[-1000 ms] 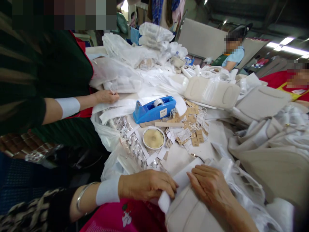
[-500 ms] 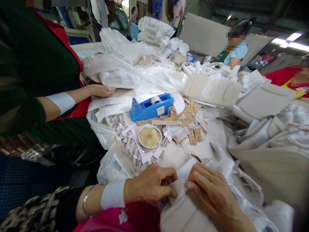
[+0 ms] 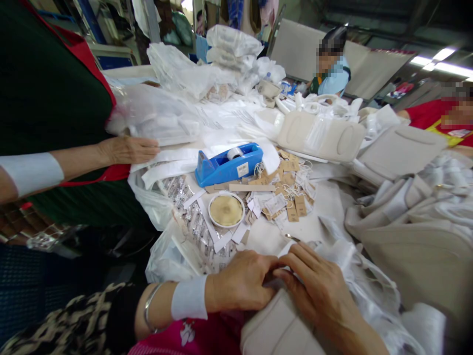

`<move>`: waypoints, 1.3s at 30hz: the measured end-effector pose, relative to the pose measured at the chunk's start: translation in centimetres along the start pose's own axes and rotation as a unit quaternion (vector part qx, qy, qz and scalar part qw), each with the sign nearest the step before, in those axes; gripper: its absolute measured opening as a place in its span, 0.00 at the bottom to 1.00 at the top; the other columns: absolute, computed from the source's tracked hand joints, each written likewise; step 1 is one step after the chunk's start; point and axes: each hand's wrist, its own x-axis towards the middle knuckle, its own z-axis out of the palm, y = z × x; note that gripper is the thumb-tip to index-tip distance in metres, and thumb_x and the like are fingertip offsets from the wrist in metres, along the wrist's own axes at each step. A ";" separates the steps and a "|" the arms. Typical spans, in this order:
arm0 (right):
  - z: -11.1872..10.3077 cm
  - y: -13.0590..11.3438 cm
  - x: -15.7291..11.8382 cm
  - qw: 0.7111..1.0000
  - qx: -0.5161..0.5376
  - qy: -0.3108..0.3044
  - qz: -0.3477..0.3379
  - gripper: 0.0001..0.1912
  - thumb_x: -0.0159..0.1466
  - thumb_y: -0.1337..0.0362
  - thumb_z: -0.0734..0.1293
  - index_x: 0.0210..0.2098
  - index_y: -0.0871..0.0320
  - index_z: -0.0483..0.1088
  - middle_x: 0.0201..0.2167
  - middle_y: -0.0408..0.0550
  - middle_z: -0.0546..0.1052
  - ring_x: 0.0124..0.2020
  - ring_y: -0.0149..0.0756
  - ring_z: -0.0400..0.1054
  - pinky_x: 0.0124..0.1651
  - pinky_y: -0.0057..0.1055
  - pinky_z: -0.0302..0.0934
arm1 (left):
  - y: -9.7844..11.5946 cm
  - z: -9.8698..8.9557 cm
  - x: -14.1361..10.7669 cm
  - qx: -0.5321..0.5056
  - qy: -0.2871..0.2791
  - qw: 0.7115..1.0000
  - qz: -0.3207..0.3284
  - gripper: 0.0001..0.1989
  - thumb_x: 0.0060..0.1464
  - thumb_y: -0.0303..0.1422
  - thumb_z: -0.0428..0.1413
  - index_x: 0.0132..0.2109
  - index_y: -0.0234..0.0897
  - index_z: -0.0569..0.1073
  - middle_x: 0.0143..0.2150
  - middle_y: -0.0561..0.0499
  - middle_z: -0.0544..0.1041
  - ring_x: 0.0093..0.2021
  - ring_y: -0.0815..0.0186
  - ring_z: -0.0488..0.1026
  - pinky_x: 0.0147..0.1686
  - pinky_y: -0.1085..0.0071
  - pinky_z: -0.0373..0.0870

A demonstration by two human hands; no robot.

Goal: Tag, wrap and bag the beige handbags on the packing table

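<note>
Both hands are down at the near edge of the bench (image 3: 325, 207): the left hand (image 3: 242, 286) and right hand (image 3: 314, 291) meet fingertip to fingertip, pinched together on a beige padded cover (image 3: 277, 325) lying right under them, with a white strip (image 3: 286, 249) poking out just above. Beyond sit a round tin (image 3: 225, 210), a blue tape dispenser (image 3: 225, 165) and a scatter of brown tags (image 3: 291, 197). To the left, a co-worker's hand (image 3: 127, 150) rests flat on a plastic bag (image 3: 158, 116).
</note>
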 end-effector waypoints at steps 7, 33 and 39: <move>0.4 -0.1 0.0 0.999 -0.048 0.000 -0.006 0.16 0.72 0.64 0.59 0.27 0.57 0.65 0.26 0.45 0.67 0.31 0.36 0.60 0.31 0.32 0.51 | 0.5 -0.4 -3.8 -0.057 -0.012 0.998 0.005 0.11 0.65 0.32 0.45 0.48 0.38 0.70 0.44 0.47 0.77 0.45 0.62 0.74 0.48 0.70 0.67; -0.2 -0.1 1.2 0.990 -0.082 0.112 -0.032 0.13 0.69 0.68 0.60 0.27 0.56 0.66 0.25 0.43 0.71 0.28 0.34 0.62 0.29 0.32 0.55 | -0.3 3.4 0.6 -0.228 0.048 0.972 -0.044 0.31 0.38 0.30 0.64 0.53 0.36 0.69 0.54 0.45 0.72 0.57 0.49 0.65 0.60 0.55 0.61; -9.6 -0.1 -4.0 0.832 0.005 0.482 0.276 0.15 0.70 0.57 0.57 0.44 0.55 0.71 0.44 0.50 0.75 0.48 0.40 0.69 0.54 0.40 0.61 | 0.9 1.4 0.4 -0.108 -0.015 0.992 -0.065 0.47 0.44 0.39 0.59 0.70 0.30 0.53 0.71 0.40 0.53 0.71 0.48 0.48 0.70 0.57 0.43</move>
